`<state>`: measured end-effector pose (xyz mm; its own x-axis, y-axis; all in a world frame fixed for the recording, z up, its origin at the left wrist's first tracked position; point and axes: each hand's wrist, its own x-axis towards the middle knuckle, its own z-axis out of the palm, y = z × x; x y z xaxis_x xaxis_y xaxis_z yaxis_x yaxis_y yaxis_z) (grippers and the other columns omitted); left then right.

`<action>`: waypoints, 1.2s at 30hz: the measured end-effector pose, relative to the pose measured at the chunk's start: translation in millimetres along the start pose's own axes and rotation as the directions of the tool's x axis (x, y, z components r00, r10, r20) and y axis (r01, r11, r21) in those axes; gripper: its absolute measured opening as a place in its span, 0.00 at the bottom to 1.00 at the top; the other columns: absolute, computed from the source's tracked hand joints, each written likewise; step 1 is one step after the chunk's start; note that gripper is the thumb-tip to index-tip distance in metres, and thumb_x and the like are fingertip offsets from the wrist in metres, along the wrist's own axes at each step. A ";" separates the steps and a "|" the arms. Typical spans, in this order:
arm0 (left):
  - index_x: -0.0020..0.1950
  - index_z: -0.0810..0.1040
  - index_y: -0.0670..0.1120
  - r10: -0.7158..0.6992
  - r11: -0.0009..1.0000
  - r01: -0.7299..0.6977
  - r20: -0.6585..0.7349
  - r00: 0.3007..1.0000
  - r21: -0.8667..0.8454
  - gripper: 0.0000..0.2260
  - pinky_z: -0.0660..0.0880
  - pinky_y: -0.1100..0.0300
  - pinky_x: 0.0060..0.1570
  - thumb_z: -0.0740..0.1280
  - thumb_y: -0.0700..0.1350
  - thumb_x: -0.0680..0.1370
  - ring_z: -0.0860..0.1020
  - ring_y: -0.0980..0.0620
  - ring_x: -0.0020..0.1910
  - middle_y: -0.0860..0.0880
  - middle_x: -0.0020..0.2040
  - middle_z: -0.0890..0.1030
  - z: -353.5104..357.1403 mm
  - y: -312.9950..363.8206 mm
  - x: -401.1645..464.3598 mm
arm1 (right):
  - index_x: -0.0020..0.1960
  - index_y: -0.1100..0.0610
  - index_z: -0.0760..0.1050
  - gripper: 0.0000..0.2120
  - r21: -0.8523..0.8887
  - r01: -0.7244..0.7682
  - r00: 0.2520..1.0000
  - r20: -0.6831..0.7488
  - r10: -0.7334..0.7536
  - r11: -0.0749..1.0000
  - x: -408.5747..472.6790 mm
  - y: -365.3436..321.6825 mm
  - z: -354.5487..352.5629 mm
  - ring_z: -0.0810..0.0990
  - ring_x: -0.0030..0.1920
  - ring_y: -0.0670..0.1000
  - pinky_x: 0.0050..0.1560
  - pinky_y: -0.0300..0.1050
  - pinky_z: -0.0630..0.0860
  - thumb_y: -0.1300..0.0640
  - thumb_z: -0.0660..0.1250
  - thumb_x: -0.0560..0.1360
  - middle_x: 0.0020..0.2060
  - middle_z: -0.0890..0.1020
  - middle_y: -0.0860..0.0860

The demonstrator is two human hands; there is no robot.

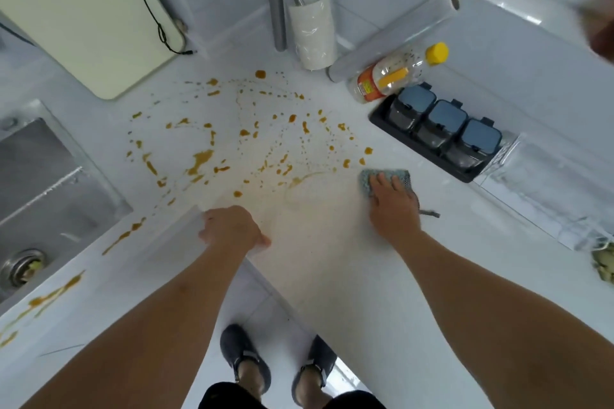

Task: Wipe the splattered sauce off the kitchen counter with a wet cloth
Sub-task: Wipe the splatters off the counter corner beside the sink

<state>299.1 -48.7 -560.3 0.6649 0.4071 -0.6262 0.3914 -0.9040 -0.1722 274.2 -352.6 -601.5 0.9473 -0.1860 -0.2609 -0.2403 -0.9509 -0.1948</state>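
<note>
Orange-brown sauce splatter [199, 159] covers the middle of the white counter [325, 242], with more streaks [50, 299] along the front edge by the sink. A grey-blue cloth [397, 175] lies flat on the counter at the right edge of the splatter. My right hand [393, 206] presses down on it with straight fingers. My left hand [231, 227] rests on the counter's inner corner edge, fingers bent over the rim. A faint smeared patch lies between the two hands.
A steel sink [50, 196] sits at left, a pale cutting board [83, 10] at the back left. A paper-towel roll [314, 33], a yellow-capped bottle [395, 75] and a black tray of three seasoning boxes [442, 133] stand at the back right.
</note>
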 end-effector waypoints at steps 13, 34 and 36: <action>0.53 0.78 0.46 0.146 0.987 -0.145 0.015 0.989 -0.069 0.39 0.79 0.43 0.59 0.79 0.73 0.56 0.76 0.36 0.68 0.39 0.63 0.81 -4.3 -9.6 0.5 | 0.82 0.45 0.53 0.34 0.046 0.371 0.921 0.113 -0.374 0.927 -34.3 -133.0 32.2 0.47 0.81 0.48 0.78 0.52 0.48 0.60 0.58 0.79 0.81 0.53 0.42; 0.43 0.73 0.46 0.190 0.975 -0.192 -0.029 0.981 -0.110 0.31 0.79 0.48 0.59 0.79 0.70 0.63 0.69 0.38 0.77 0.36 0.70 0.77 -1.4 -19.8 -3.1 | 0.76 0.43 0.67 0.29 0.019 0.526 0.850 0.007 -0.526 0.850 -24.5 -87.3 30.5 0.61 0.79 0.51 0.75 0.55 0.58 0.60 0.62 0.77 0.77 0.67 0.42; 0.45 0.75 0.45 0.203 0.974 -0.206 -0.042 0.978 -0.095 0.31 0.80 0.48 0.59 0.79 0.70 0.64 0.67 0.39 0.78 0.34 0.73 0.74 -0.1 -21.4 -4.4 | 0.78 0.45 0.65 0.28 0.010 0.357 0.934 -0.026 -0.357 0.934 -6.5 -52.4 19.3 0.59 0.80 0.51 0.76 0.56 0.56 0.60 0.59 0.80 0.78 0.65 0.44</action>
<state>287.9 -31.2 -553.8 0.7568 0.2200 -0.6155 0.3044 -0.9519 0.0341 276.6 -296.8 -607.9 0.9758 0.1593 -0.1499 0.1117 -0.9520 -0.2849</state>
